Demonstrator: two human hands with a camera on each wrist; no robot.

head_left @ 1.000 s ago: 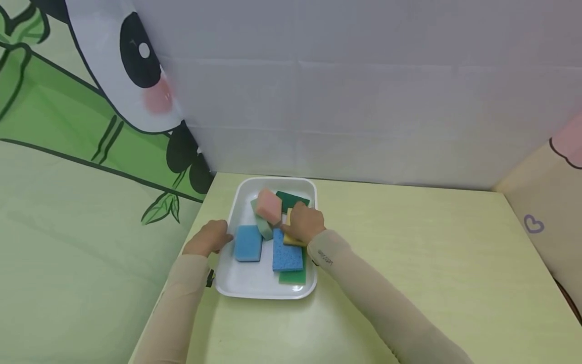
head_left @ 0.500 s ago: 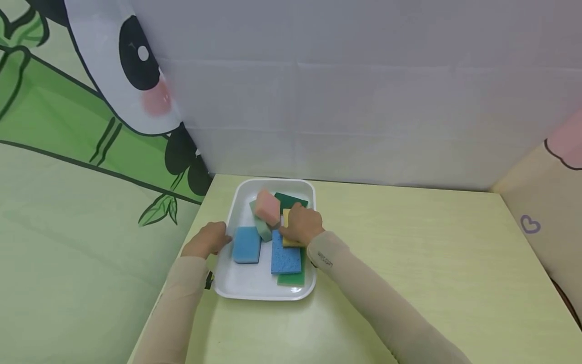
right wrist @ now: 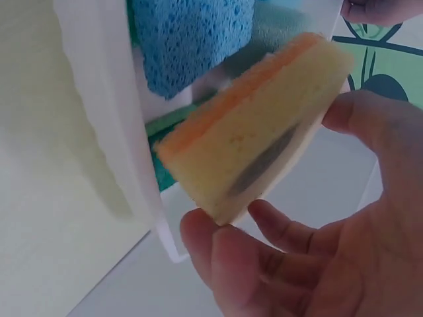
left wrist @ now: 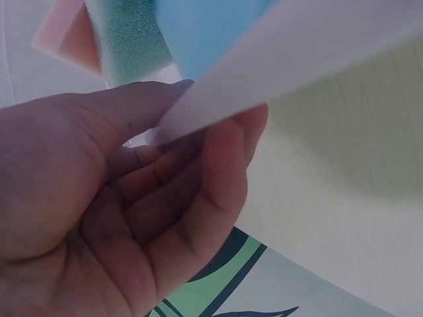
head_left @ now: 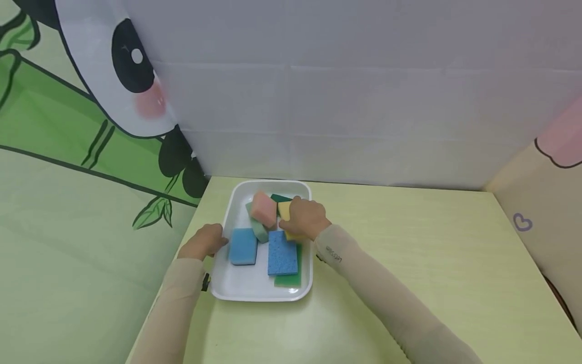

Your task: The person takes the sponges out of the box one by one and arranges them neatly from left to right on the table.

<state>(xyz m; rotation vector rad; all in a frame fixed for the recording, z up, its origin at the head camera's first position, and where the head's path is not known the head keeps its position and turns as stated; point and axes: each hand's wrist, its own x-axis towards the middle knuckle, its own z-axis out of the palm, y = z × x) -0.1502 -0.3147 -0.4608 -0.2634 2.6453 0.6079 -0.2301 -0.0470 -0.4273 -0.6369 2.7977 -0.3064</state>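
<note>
A white tray (head_left: 245,288) holds several sponges near the table's far left corner. My left hand (head_left: 203,241) grips the tray's left rim; in the left wrist view the thumb lies over the rim and the fingers curl beneath. My right hand (head_left: 306,217) pinches a yellow sponge (right wrist: 264,125) with an orange layer, tilted over the tray's right side. Below it lies a porous blue sponge (head_left: 282,254) on a green piece (head_left: 287,280). At left sits a light blue sponge (head_left: 243,246). A pink sponge (head_left: 263,208) leans on a pale green sponge (head_left: 259,230), with a dark green piece (head_left: 280,197) behind.
The tray stands on a pale yellow table (head_left: 400,253), close to its left edge. A whitish wall (head_left: 364,116) rises behind the table. A side wall with a cartoon panda and bamboo (head_left: 104,126) stands at left, and another decorated panel (head_left: 545,212) at right.
My right hand has lifted the yellow sponge off the porous blue sponge and tilted it, moving slightly right relative to the tray. My left hand stays on the rim. The view has shifted slightly.
</note>
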